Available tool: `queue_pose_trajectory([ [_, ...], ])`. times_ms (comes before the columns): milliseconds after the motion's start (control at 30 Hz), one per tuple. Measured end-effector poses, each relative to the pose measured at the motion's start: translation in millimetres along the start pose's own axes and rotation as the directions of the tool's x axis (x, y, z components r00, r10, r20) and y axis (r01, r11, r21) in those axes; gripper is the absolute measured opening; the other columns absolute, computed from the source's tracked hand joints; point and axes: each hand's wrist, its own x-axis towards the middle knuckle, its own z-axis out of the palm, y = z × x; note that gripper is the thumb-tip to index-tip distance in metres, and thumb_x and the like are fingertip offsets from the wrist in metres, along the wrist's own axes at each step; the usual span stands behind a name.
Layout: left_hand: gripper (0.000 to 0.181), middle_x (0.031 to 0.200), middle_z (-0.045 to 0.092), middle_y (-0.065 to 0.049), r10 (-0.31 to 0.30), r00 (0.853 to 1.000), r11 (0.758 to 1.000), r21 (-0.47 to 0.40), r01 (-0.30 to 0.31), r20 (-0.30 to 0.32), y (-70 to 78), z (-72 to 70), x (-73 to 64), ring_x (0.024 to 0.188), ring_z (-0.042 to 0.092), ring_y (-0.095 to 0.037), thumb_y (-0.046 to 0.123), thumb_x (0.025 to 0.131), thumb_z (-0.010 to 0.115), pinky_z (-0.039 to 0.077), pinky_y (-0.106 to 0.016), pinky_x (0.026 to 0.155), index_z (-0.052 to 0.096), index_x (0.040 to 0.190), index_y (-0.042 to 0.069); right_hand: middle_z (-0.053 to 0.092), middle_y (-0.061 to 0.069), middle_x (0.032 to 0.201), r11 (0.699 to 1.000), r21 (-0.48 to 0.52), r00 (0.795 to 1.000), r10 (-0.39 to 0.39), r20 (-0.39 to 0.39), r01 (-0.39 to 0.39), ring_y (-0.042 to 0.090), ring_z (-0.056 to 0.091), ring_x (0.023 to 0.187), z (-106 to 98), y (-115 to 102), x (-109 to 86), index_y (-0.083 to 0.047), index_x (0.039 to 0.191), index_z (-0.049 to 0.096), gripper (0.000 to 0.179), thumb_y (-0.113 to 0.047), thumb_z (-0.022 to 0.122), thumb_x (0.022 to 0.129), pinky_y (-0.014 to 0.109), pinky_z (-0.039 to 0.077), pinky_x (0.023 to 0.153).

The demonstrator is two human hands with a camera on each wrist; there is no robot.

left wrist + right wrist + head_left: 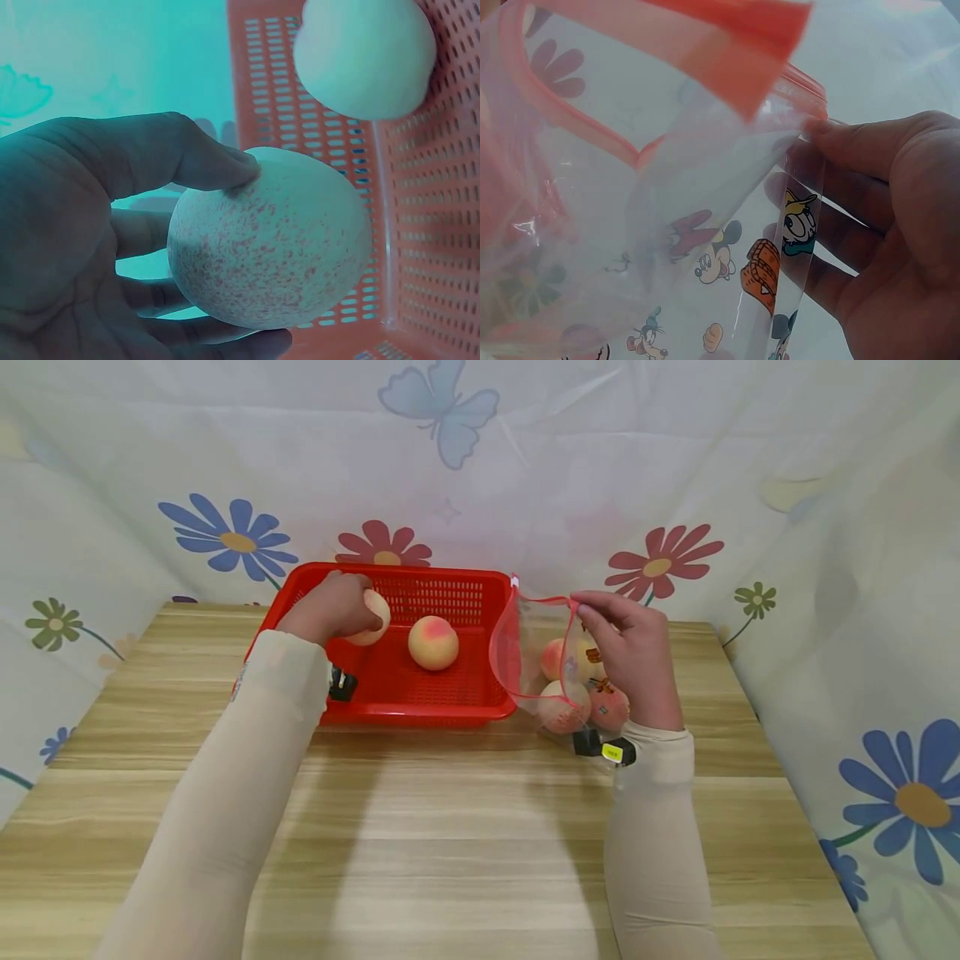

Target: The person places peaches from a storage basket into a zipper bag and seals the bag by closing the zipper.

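At the left end of a red plastic basket point(420, 713), the left hand point(330, 607) grips a round yellow peach point(274, 244); another peach point(433, 644) lies inside. By the right end, the right hand point(633, 652) pinches a clear, pink-edged plastic bag point(667, 225) holding peaches point(565, 708).

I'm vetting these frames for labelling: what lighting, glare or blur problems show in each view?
Head: soft shadows on the pale wood-grain table, a brighter patch between them; left wrist: strong cyan cast over the pale, round, speckled peach; right wrist: hazy, a small white glint on the clear plastic, cartoon-printed bag, its red upper trim blurred.
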Motion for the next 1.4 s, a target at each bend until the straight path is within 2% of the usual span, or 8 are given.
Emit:
queue_pose_trajectory([
  [233,0.052,0.117,0.060,-0.012,0.032,1.000,0.999,0.040,-0.032,0.001,13.0,-3.7,-9.1,0.104,0.050,-0.031,0.014,0.075,0.075,0.054,-0.051,0.090,0.057,0.123,0.011,0.073,0.006,0.101,1.000,-0.004,1.000,0.010,0.002,-0.010,0.005,0.062,0.082,0.2,-0.6,-0.5,-0.016,0.115,0.072,0.027,-0.029,0.064,0.093,0.016,0.051,0.066],
  [600,0.070,0.124,0.055,-0.013,0.092,0.995,0.994,0.069,-0.090,-0.029,30.8,-5.9,-25.1,0.115,0.044,-0.033,0.018,0.075,0.076,0.054,-0.052,0.090,0.047,0.138,0.010,0.074,0.006,0.101,1.000,0.001,1.000,0.002,0.001,-0.002,0.005,0.062,0.082,0.4,0.0,-0.8,-0.016,0.115,0.072,0.028,-0.030,0.064,0.093,0.015,0.051,0.067],
  [933,0.081,0.131,0.049,-0.015,0.156,0.986,0.988,0.021,-0.155,-0.061,46.3,-4.7,-44.5,0.120,0.042,-0.033,0.018,0.074,0.077,0.055,-0.052,0.087,0.040,0.145,0.009,0.074,0.006,0.102,1.000,0.000,1.000,0.013,0.004,-0.013,0.006,0.063,0.083,0.0,-1.6,-1.7,-0.018,0.116,0.072,0.027,-0.030,0.064,0.092,0.015,0.051,0.067],
  [1167,0.076,0.131,0.049,-0.012,0.199,0.978,0.977,-0.062,-0.203,-0.054,55.0,-3.6,-54.1,0.115,0.049,-0.031,0.020,0.077,0.079,0.056,-0.051,0.088,0.043,0.143,0.010,0.074,0.005,0.102,1.000,-0.002,1.000,0.008,0.003,-0.008,0.003,0.062,0.083,-0.5,-1.0,-1.1,-0.018,0.115,0.072,0.027,-0.029,0.064,0.093,0.015,0.051,0.068],
  [1400,0.078,0.134,0.047,-0.010,0.226,0.972,0.972,-0.050,-0.229,-0.066,63.4,3.7,-60.9,0.117,0.046,-0.028,0.022,0.074,0.080,0.058,-0.047,0.085,0.044,0.143,0.014,0.073,0.011,0.097,0.999,0.041,1.000,-0.009,0.000,0.009,0.011,0.062,0.080,-1.2,-0.6,-2.0,-0.016,0.115,0.072,0.026,-0.026,0.064,0.093,0.016,0.049,0.064],
])
